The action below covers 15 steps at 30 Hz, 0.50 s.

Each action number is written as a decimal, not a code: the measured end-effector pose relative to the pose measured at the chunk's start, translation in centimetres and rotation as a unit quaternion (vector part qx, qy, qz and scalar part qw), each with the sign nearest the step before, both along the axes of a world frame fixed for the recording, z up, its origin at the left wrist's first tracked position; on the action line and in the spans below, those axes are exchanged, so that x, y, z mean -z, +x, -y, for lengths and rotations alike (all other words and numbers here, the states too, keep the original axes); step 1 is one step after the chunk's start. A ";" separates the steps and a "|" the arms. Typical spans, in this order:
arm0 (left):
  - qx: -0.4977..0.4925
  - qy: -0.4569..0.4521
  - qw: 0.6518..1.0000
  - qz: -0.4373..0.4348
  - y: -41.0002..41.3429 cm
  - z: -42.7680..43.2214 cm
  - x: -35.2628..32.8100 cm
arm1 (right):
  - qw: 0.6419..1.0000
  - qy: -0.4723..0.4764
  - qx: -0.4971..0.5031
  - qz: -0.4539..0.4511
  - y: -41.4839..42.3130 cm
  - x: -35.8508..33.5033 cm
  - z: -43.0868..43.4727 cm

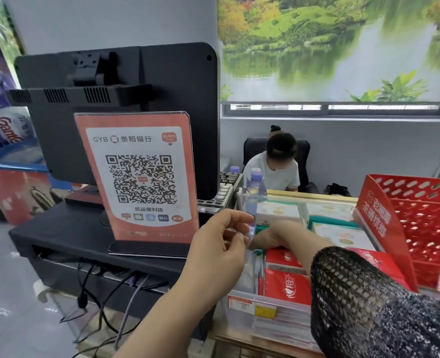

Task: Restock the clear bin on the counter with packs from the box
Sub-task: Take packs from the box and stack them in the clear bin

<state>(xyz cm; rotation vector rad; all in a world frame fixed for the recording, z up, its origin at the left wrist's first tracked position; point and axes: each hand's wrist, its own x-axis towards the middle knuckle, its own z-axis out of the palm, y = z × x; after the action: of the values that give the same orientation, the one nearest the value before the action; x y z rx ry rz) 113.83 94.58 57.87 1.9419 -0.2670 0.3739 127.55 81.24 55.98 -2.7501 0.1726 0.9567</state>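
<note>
While the left hand (218,244) and right hand (273,236) meet over the clear bin (242,316), beside the payment sign (136,177), a pack seems to be settling among its red packs (287,286). Left fingers curl, grip unclear; right fingers are hidden. Next, release and fetch more from the unseen box.

Shop checkout (QR payment sign (138,177), till (136,81))
</note>
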 end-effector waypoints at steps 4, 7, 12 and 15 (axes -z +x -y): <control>-0.004 0.002 1.000 0.004 0.2 -0.2 0.1 | 1.000 -0.011 -0.014 0.003 0.3 -0.7 0.3; -0.008 0.004 1.000 0.006 0.3 -0.2 0.2 | 0.996 -0.003 -0.051 0.068 -0.1 -1.2 -0.2; -0.001 0.001 1.000 -0.005 0.0 0.2 0.4 | 0.988 -0.059 -0.121 0.073 -1.0 -1.6 -1.0; 0.000 0.000 1.000 -0.007 -0.1 0.1 0.4 | 0.990 -0.061 -0.125 -0.004 -2.2 -2.0 -1.0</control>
<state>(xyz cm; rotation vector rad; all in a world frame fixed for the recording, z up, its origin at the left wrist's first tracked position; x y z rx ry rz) 113.75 94.50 57.44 1.9434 -0.2580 0.3594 125.40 82.27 58.02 -2.9302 -0.1200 1.0512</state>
